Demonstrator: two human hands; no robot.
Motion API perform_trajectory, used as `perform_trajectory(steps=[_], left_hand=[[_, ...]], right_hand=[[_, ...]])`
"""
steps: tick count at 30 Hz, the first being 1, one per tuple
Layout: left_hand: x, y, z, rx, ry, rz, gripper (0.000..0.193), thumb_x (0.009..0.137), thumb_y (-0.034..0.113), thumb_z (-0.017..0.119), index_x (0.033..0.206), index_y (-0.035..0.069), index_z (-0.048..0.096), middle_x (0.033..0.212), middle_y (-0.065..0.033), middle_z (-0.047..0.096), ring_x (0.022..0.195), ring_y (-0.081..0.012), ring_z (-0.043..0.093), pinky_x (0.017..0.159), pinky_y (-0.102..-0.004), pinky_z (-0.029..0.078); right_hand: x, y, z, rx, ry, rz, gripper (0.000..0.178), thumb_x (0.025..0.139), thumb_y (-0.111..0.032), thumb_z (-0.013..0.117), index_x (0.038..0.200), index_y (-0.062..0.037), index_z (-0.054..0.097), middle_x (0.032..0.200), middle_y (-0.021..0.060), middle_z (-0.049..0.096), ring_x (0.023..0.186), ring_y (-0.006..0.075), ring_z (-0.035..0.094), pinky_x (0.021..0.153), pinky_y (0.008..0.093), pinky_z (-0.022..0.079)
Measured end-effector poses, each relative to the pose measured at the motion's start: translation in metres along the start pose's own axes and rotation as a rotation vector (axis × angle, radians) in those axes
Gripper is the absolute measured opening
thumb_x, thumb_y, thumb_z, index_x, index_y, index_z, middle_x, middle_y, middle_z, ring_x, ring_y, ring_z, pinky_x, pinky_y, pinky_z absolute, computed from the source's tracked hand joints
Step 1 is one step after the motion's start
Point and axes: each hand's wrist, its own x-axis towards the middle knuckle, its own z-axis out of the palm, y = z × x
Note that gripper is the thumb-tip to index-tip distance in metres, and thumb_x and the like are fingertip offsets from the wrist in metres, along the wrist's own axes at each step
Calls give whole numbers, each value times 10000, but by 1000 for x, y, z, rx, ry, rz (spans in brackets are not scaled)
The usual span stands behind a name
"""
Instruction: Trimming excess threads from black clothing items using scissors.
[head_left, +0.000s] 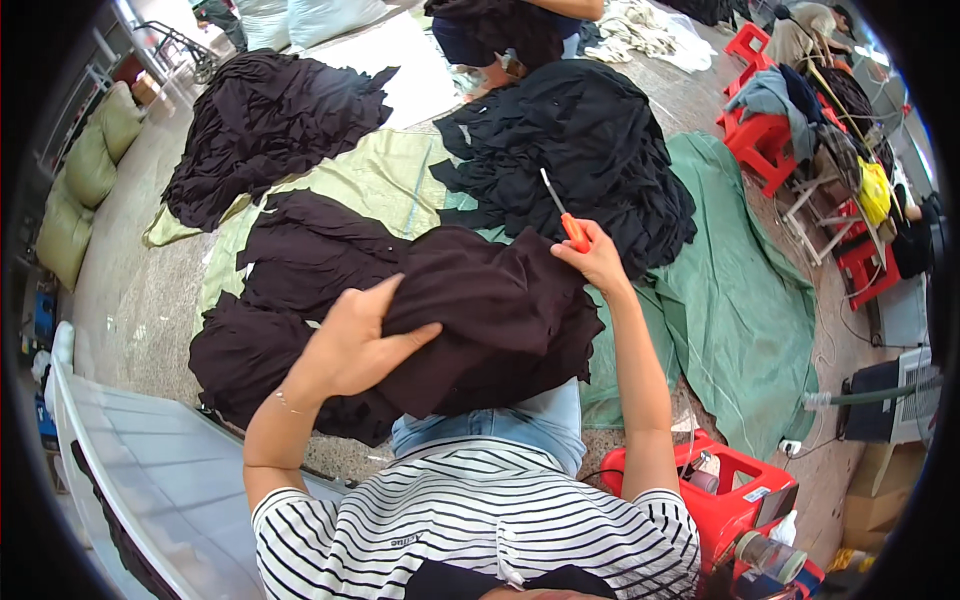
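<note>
A dark brown-black garment point(490, 310) lies bunched over my lap. My left hand point(355, 340) grips a fold of it near its left side. Just past the cloth's far right edge, my right hand point(598, 258) holds small scissors with an orange handle point(566, 222), the thin blade pointing up and away. A heap of black garments point(580, 150) lies beyond the scissors. Another dark pile point(270, 110) lies far left, and more dark cloth point(290, 300) spreads on the floor to my left.
Green tarps point(740, 290) cover the floor under the piles. A red plastic stool point(735, 495) with small items stands at my right. More red stools point(765, 140) with clothes stand far right. Another person point(500, 30) sits across. Stuffed sacks point(90, 160) line the left.
</note>
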Motion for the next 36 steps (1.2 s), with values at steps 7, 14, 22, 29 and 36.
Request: perform_trajectory(steps=[7, 14, 22, 29, 36], left_hand=[[-33, -26, 16, 69, -38, -113, 463, 866, 340, 726, 1155, -7, 622, 890, -222, 710, 845, -412, 681, 751, -436, 551], [-43, -34, 13, 192, -9, -110, 525, 889, 425, 685, 1135, -33, 611, 749, -259, 658, 747, -443, 654, 709, -475, 533], [-83, 30, -45, 9, 11, -240, 480, 739, 134, 785, 1179, -17, 667, 906, -131, 676, 887, -255, 634, 791, -330, 465], [-43, -40, -73, -493, 231, -494, 368, 976, 235, 643, 1227, -32, 611, 1087, -47, 681, 926, -90, 621, 832, -253, 504], [25, -195, 34, 355, 366, -111, 424, 889, 272, 720, 1205, 24, 584, 1170, -188, 628, 1140, -377, 577, 981, -431, 468]], right_hand=[[30, 13, 24, -108, -43, 0, 639, 656, -189, 922, 1211, -67, 629, 898, 4, 680, 814, 113, 667, 793, 286, 514], [4, -15, 9, -210, -63, -39, 518, 689, -85, 853, 1160, -69, 640, 842, -3, 652, 771, 106, 621, 758, 289, 497], [-76, -87, -68, 36, 209, -156, 370, 824, 4, 694, 1186, -39, 634, 1012, -22, 580, 884, 85, 533, 829, 233, 440], [-107, -155, -118, -369, 536, -543, 399, 892, -53, 685, 1277, -38, 581, 1138, 79, 667, 981, 175, 631, 892, 303, 484], [-40, -58, -69, -436, 477, -81, 397, 882, -124, 707, 1256, -143, 574, 1029, 193, 691, 958, 361, 694, 811, 422, 524]])
